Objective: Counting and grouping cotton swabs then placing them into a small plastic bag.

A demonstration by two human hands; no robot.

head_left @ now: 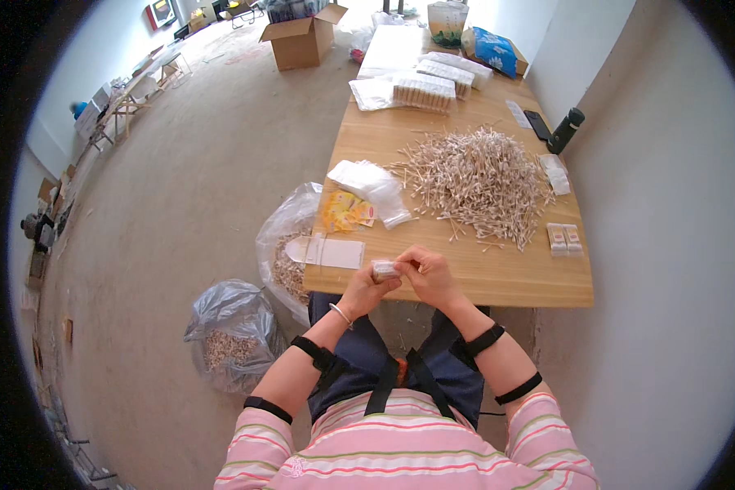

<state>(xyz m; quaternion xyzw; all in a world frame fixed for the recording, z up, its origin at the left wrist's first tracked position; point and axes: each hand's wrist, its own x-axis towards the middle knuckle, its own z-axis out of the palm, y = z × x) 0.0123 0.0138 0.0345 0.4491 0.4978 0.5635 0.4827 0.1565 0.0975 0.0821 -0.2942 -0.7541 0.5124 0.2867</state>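
Note:
Near the table's front edge, my left hand (364, 291) is closed around a small clear packet of cotton swabs (382, 268). The fingers of my right hand (429, 278) pinch the packet's right end. Just left of my hands lies a white card strip (339, 253). Behind it are yellow printed labels (343, 214) and a fanned stack of clear plastic sleeves (371, 188). Beyond my hands rises a large heap of loose cotton swabs (478, 175). Two filled packets (564, 239) stand side by side near the right edge.
Bundled packs (425, 91) lie farther back on the wooden table (514, 282), near a blue bag (494, 51) and a clear bucket (447, 23). A dark bottle (565, 131) and phone (536, 125) lie by the wall. Plastic bags of swabs (230, 347) stand on the floor at left.

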